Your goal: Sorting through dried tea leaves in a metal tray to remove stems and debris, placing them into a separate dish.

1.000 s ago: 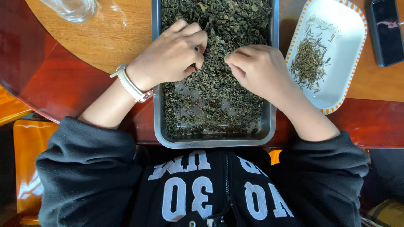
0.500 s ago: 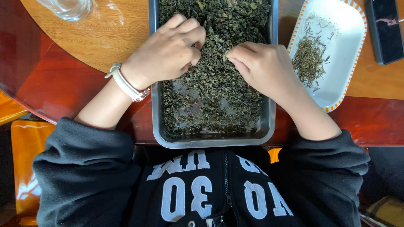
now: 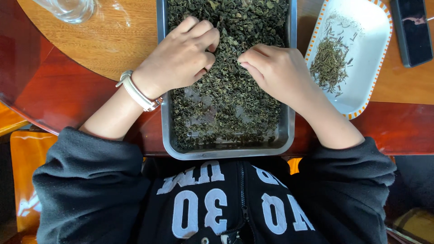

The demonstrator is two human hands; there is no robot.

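A rectangular metal tray (image 3: pixel 226 152) full of dark dried tea leaves (image 3: pixel 235 104) lies on the table in front of me. My left hand (image 3: pixel 178 61), with a pale watch strap at the wrist, rests on the leaves at the tray's left side, its fingers curled down into them. My right hand (image 3: pixel 275 72) sits just to the right, with its fingertips pinched together on the leaves near the tray's middle. The two hands are almost touching.
To the right of the tray stands a white dish (image 3: pixel 368 86) with an orange rim, holding a small pile of thin stems (image 3: pixel 330 61). There is a clear glass (image 3: pixel 68 8) at the far left and a dark phone (image 3: pixel 412 31) at the far right. The wooden table (image 3: pixel 108 40) has a red edge.
Both hands stay in the same spot over the leaves. Only the fingers shift a little, and the left hand's fingers curl slightly more.
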